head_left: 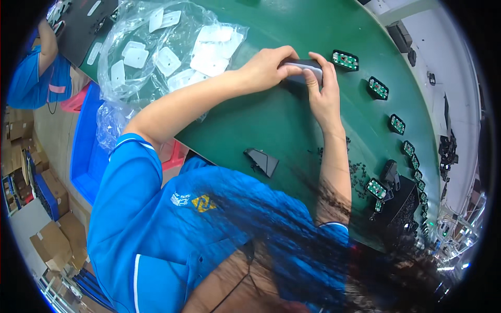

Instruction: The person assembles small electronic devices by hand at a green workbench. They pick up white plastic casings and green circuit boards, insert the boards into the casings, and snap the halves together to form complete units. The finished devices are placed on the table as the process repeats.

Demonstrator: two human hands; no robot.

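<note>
Both of my hands are closed around a dark casing with a pale grey cover [305, 64] over the green table. My left hand [265, 69] grips its left end. My right hand [324, 93] holds the other end, with its thumb pressed against the near side and fingers behind. Part of the casing is hidden by the fingers. Nearer to me, a separate black wedge-shaped casing [262, 162] lies on the table. Just right of my right hand sits a black housing with a green circuit board [345, 60].
Left of my hands, white plates [211, 48] lie on a clear plastic bag [141, 18]. Several board-filled housings [397, 124] line the table's right side. Small black parts [358, 175] are scattered beside my right forearm. A blue bin [83, 161] and another person's arm [48, 47] are at left.
</note>
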